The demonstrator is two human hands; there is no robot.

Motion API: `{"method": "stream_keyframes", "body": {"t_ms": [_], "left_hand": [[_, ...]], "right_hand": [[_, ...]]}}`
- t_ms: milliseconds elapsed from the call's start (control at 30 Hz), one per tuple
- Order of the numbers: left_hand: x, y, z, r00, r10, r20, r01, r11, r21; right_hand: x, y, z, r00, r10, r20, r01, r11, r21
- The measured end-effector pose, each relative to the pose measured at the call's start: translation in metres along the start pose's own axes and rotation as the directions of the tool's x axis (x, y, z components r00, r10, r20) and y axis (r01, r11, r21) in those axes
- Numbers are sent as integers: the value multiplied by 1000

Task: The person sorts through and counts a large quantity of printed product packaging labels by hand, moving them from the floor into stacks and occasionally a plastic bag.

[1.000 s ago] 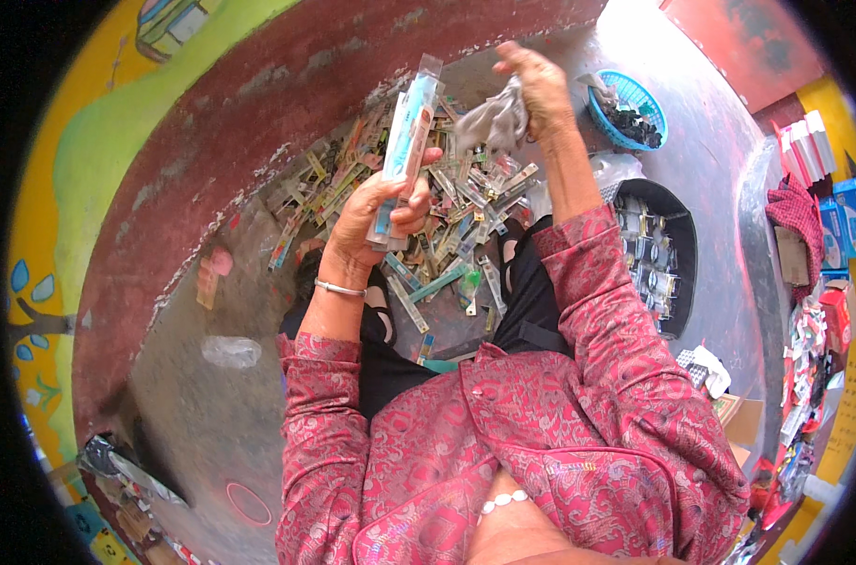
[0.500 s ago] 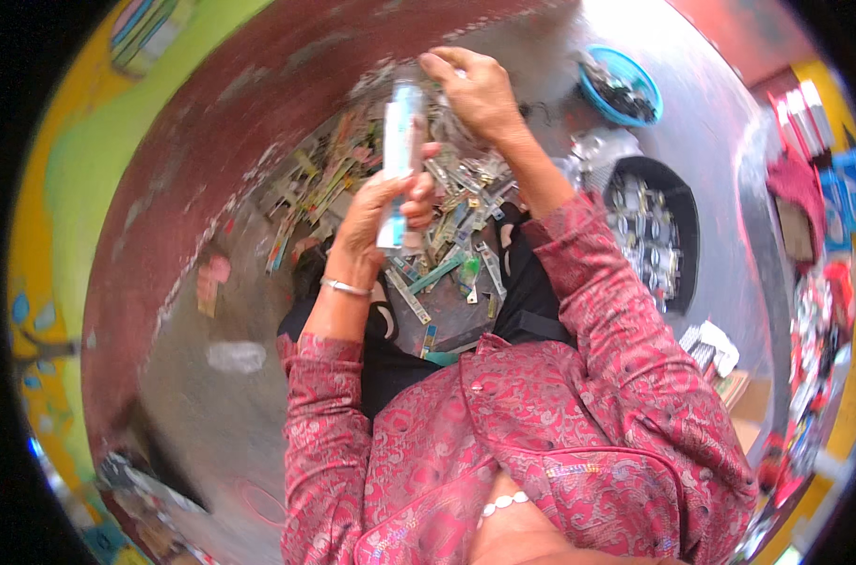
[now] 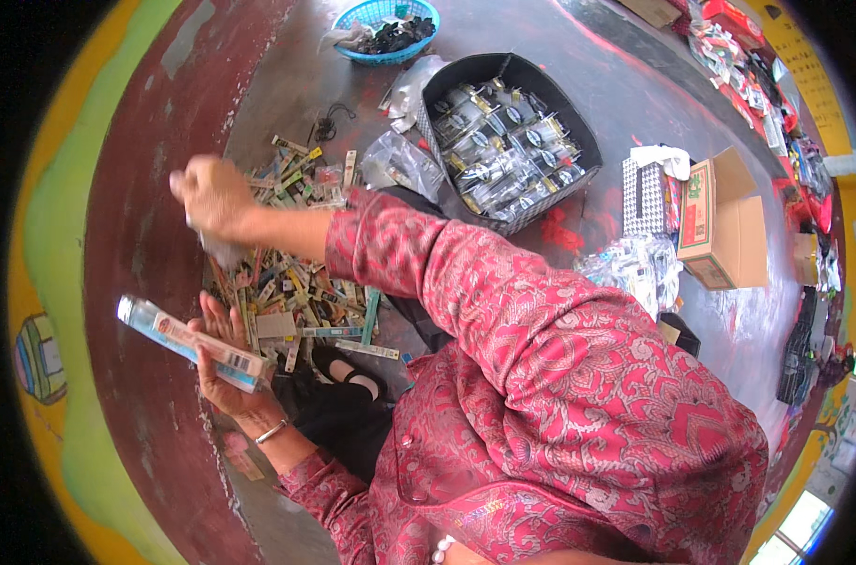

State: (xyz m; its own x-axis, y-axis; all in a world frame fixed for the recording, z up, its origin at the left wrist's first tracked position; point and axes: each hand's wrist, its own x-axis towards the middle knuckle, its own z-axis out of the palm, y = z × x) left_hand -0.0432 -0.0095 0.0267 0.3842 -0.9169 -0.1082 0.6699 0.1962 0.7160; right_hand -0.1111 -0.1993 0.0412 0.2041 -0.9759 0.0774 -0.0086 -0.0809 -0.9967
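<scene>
My left hand (image 3: 228,367) holds a long, slim clear package (image 3: 188,341) with a pale blue and white label and a barcode, its thumb across it and other fingers partly extended behind. The package slants, its clear end pointing to the upper left. Above it, apart from the package, my right hand (image 3: 213,200) is closed and smeared by motion. A whitish, blurred wad (image 3: 223,250) hangs under that hand; its kind is unclear. Below both hands a loose heap of narrow printed card strips (image 3: 277,287) covers the floor.
A black bin (image 3: 588,155) full of clear packaged items stands at right, with plastic bags (image 3: 395,162) beside it. Behind is a blue basket (image 3: 390,55) of dark pieces. An open cardboard box (image 3: 710,231) lies farther right. The dark red wall (image 3: 155,235) rises close on the left.
The view has swung right, bringing the bin and cardboard box further in. The package has tilted from upright to slanting. My right hand has moved relative to it, and a whitish wad now shows beneath.
</scene>
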Motion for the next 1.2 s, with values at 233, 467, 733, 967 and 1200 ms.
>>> {"method": "stream_keyframes", "body": {"t_ms": [233,467,733,967,1200], "left_hand": [[24,-15,-13,991,-117,-70,112,991,-74],[24,-11,3,992,-110,-55,123,900,419],[5,9,-28,995,-97,-33,99,829,550],[-7,10,-37,997,-71,39,47,897,439],[8,0,-38,989,-127,-72,146,839,524]], "right_hand": [[-57,8,25,884,1,468,8,1000,-17],[-41,16,-3,666,-29,745,268,942,-202],[-54,12,0,537,-349,768,241,936,257],[-66,-11,-6,423,-296,857,495,867,55],[-51,8,-13,360,-273,892,51,961,274]]}}
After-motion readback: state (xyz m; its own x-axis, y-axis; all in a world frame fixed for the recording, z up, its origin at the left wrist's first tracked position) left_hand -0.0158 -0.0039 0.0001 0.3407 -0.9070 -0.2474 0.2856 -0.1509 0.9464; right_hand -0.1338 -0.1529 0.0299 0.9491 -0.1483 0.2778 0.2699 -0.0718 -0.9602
